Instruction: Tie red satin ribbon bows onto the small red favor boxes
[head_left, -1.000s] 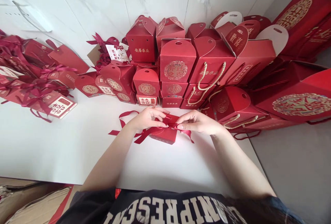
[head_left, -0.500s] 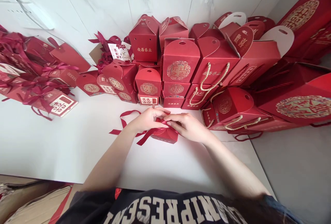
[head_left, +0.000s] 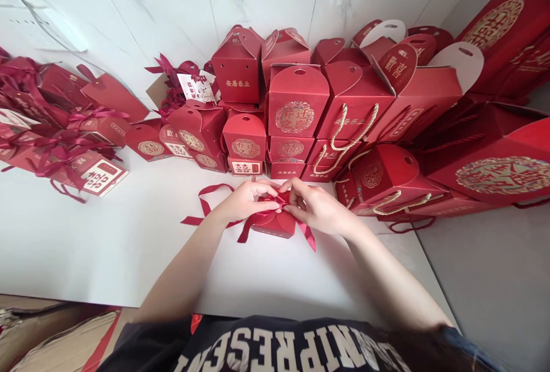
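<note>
A small red gift box [head_left: 275,226] sits on the white table in front of me, its top partly covered by my fingers. Red ribbon [head_left: 244,231] crosses over its top; one tail hangs at the box's front left, another at the front right, and a longer loop lies on the table to the left. My left hand [head_left: 248,200] pinches the ribbon from the left above the box. From the right, my right hand [head_left: 315,207] pinches the ribbon at the same spot, fingertips almost meeting the left ones. The knot itself is mostly hidden.
Stacked red gift boxes [head_left: 299,100] line the wall behind my hands. Larger red boxes [head_left: 502,174] stand at the right. Ribbon-tied boxes [head_left: 103,177] are grouped at the left. Cardboard [head_left: 55,337] lies below the table's front left edge.
My right fingers have curled more tightly around the ribbon. A ribbon tail now shows at the box's front right, and the left tail hangs closer to the box.
</note>
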`<control>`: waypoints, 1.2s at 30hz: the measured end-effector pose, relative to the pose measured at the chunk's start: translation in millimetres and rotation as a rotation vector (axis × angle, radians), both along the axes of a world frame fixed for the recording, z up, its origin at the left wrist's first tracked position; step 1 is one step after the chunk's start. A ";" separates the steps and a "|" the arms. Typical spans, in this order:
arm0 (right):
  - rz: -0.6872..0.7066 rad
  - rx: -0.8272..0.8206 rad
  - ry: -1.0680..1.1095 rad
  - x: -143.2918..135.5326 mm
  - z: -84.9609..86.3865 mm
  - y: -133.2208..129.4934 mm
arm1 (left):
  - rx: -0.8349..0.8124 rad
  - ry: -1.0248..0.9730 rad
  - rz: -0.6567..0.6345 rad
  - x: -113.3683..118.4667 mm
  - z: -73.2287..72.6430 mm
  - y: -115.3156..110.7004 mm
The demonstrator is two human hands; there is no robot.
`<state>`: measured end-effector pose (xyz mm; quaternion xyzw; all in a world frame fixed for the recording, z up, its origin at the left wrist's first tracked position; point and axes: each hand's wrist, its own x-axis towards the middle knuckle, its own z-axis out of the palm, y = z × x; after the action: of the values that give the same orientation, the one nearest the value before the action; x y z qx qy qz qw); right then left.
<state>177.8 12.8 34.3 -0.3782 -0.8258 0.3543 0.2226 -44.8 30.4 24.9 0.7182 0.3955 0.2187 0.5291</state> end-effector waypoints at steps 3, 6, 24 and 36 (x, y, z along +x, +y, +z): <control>-0.017 -0.056 0.003 6.3 -0.8 1.9 | -0.025 -0.024 0.012 0.3 -1.1 -0.8; -0.028 -0.108 0.008 7.4 -0.6 3.3 | -0.039 -0.052 0.019 0.7 -0.1 -1.2; -0.192 0.004 0.174 -5.8 -15.4 -4.9 | -0.061 -0.050 0.005 -4.4 1.6 -0.2; -0.169 0.385 0.310 -4.6 -44.7 -0.2 | -0.221 -0.173 -0.054 -2.9 7.4 2.3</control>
<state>173.3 12.6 -10.4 -0.3376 -0.7995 0.2246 0.4432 -47.7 32.7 32.3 0.6443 0.3506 0.2207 0.6428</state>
